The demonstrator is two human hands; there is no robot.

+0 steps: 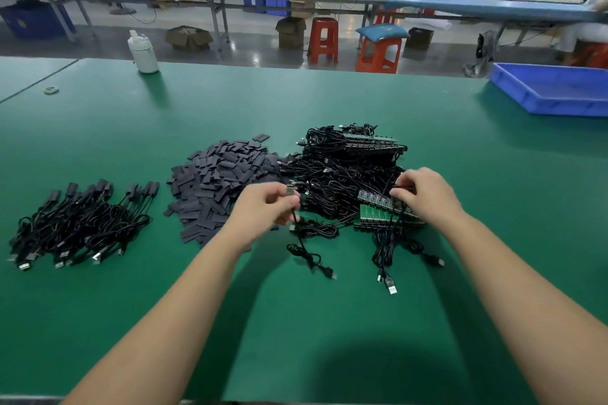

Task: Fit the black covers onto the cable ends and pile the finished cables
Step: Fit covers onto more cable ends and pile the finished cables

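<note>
A heap of flat black covers [220, 179] lies mid-table. To its right sits a tangle of black cables with bare green board ends [345, 171]. At the left lies a pile of finished cables [82, 223] with black covers fitted. My left hand [266, 207] pinches one cable [304, 248] just below its small uncovered board end, and the cord hangs down to the mat. My right hand [424, 197] rests on the cable tangle, fingers curled around a cable by a row of green boards [378, 210].
The green mat [296, 322] covers the table. A white bottle [143, 51] stands at the far left edge, and a blue tray [556, 89] sits at the far right. Orange stools and long benches stand beyond the table.
</note>
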